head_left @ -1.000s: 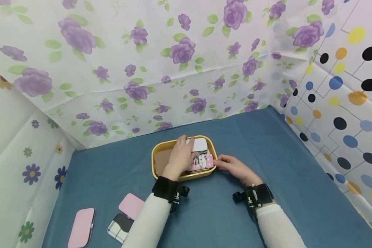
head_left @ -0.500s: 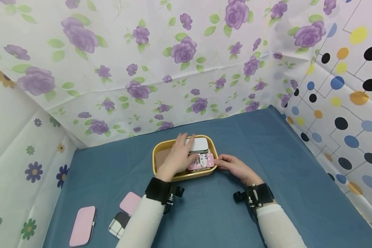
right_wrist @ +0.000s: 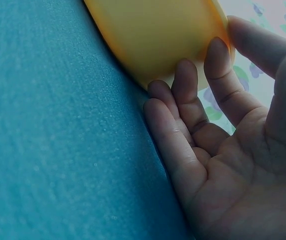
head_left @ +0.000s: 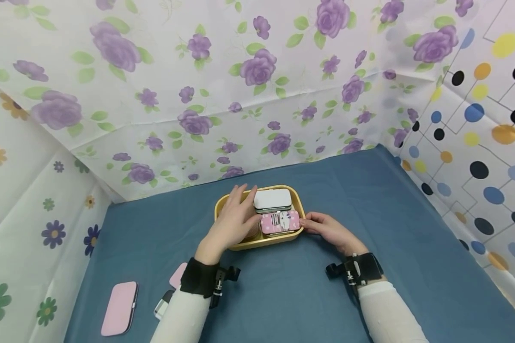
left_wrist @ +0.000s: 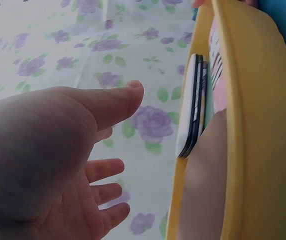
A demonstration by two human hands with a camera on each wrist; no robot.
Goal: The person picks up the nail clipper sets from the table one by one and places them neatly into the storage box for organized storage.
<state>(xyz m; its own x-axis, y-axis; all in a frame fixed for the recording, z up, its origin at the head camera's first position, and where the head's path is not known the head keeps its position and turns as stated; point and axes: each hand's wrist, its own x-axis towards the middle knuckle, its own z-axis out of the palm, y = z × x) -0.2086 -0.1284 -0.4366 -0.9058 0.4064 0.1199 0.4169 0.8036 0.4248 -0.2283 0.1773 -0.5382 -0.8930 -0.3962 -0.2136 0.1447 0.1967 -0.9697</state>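
A yellow oblong box [head_left: 263, 243] stands on the blue cloth. Inside, at its right, lie a white flat case [head_left: 272, 198] on top of others and a pink flat case [head_left: 281, 221] with a cartoon picture. Over the box's left part hovers my left hand [head_left: 231, 221], fingers spread and thumb apart. The left wrist view shows nothing in this hand [left_wrist: 58, 155], beside the box's yellow wall [left_wrist: 263, 125]. My right hand [head_left: 332, 233] pinches the box's right end. In the right wrist view, its thumb is at the rim and its fingers touch the outer wall [right_wrist: 168, 40].
A pink case [head_left: 120, 308] lies at the left on the blue cloth [head_left: 283, 295]. Nearer my left forearm, a second pink case [head_left: 177, 275] and a black-and-white case [head_left: 163, 304] are partly hidden. Patterned sheets [head_left: 223, 95] rise behind and at both sides.
My left hand has moved left, off the white and pink cases, uncovering them. The right hand keeps its grip on the box's end. The whole view has shifted slightly.
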